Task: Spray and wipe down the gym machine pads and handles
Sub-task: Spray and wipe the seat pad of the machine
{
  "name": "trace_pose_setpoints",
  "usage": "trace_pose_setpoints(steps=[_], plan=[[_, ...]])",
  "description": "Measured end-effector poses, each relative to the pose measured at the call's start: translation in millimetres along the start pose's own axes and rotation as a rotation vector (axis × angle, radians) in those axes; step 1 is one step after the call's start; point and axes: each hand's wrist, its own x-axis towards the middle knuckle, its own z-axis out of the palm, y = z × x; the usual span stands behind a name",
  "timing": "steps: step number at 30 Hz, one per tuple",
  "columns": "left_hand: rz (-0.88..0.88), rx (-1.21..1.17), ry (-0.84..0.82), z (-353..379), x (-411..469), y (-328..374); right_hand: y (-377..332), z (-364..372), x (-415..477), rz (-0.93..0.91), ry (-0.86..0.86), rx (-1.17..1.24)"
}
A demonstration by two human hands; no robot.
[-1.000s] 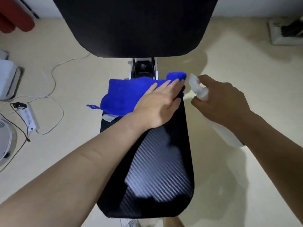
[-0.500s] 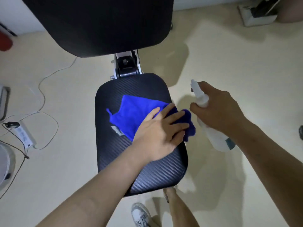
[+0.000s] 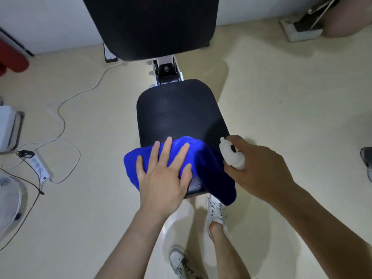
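Note:
The black textured seat pad (image 3: 179, 111) fills the middle of the view, with the large black back pad (image 3: 151, 25) above it. A blue cloth (image 3: 211, 170) lies over the seat pad's near edge and hangs off its right corner. My left hand (image 3: 163, 178) presses flat on the cloth, fingers spread. My right hand (image 3: 259, 170) is closed around a white spray bottle (image 3: 231, 156) just right of the seat, nozzle pointing up-left. The bottle's body is hidden by my hand.
A white hinge bracket (image 3: 167, 71) joins the two pads. A white power strip (image 3: 41, 166) and cables (image 3: 64, 121) lie on the beige floor at left, beside a white fan (image 3: 8, 200). My white shoes (image 3: 215, 210) stand below the seat. Another person's shoe (image 3: 366, 160) is at the right edge.
My left hand has dragged the cloth from the seat pad's far end to its near edge. My right hand has stayed beside the seat with the bottle.

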Motion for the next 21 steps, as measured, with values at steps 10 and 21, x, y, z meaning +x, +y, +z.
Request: trace_pose_setpoints(steps=[10, 21], plan=[[-0.324, -0.479, 0.057, -2.5, -41.4, 7.1, -31.5, 3.2, -5.7, -0.032, -0.105, -0.053], [-0.481, -1.013, 0.174, 11.2, -49.4, 12.2, -53.0, 11.1, -14.6, -0.087, -0.105, -0.035]])
